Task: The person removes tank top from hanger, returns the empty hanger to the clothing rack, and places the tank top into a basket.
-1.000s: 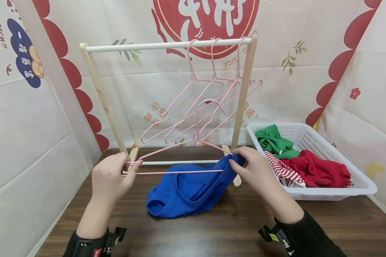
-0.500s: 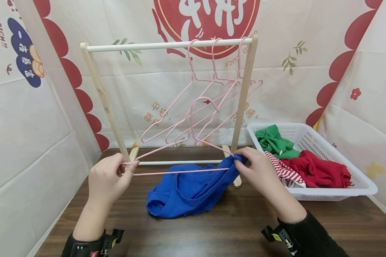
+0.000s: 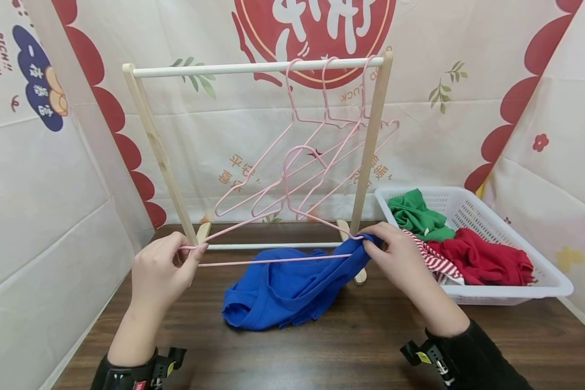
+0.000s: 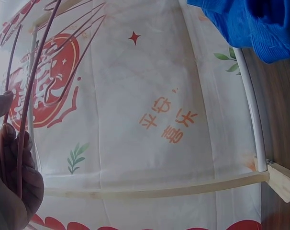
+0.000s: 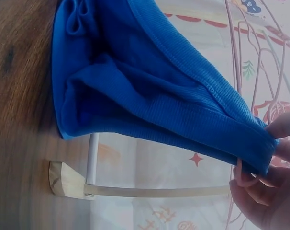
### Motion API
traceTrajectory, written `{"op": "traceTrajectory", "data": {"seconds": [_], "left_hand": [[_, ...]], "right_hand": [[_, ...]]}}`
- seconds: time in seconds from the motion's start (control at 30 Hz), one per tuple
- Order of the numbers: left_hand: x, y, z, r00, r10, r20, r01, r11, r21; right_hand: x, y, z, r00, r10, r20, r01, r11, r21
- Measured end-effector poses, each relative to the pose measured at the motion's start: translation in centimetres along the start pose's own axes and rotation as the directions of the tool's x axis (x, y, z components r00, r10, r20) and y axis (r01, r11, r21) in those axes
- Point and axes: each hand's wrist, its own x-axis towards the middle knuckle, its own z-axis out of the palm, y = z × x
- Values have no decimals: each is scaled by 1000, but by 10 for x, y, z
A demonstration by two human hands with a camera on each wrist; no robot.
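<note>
My left hand (image 3: 161, 271) grips the left end of a pink clothes hanger (image 3: 273, 260), which is tipped hook-up above the table. In the left wrist view, fingers curl round two of the hanger's thin rods. My right hand (image 3: 395, 257) pinches the ribbed edge of a blue top (image 3: 287, 292) together with the hanger's right end. The right wrist view shows the hanger's rounded end (image 5: 243, 179) poking out below the ribbed band of the blue top, by the fingertips. The rest of the top lies bunched on the table, partly behind the hanger's lower bar.
Behind stands a wooden rack with a white top rail (image 3: 214, 69), several pink hangers (image 3: 253, 168) hanging toward its right end. A white basket (image 3: 512, 238) at right holds a green garment (image 3: 416, 214), a red garment (image 3: 482, 257) and a red-and-white striped one (image 3: 434, 257).
The held hanger has shifted slightly left, its hook tilting lower. My right hand has moved a little right, stretching the blue top's edge along the hanger's right end.
</note>
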Motion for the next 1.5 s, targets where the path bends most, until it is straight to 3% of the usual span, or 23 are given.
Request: {"op": "traceTrajectory", "data": {"seconds": [0.3,0.63,0.9,1.17,1.5], "left_hand": [[-2,-6,2,998,31,-50,-31,1000,2],[-2,-4,-4,1000,-9,-18,9,1000,29],[-2,-7,-3,998,23,-63,-21,999,31],[-4,-10,-4,999,18,-51,-16,999,34],[-4,-10,-3,999,-3,-54,4,1000,26]], "right_hand": [[1,5,0,998,55,14,-55,998,6],[2,10,0,991,130,34,-131,991,16],[0,11,-4,979,199,36,-199,980,-2],[-2,15,-5,975,214,58,-214,977,-13],[-2,16,0,986,166,-23,-166,986,-8]]}}
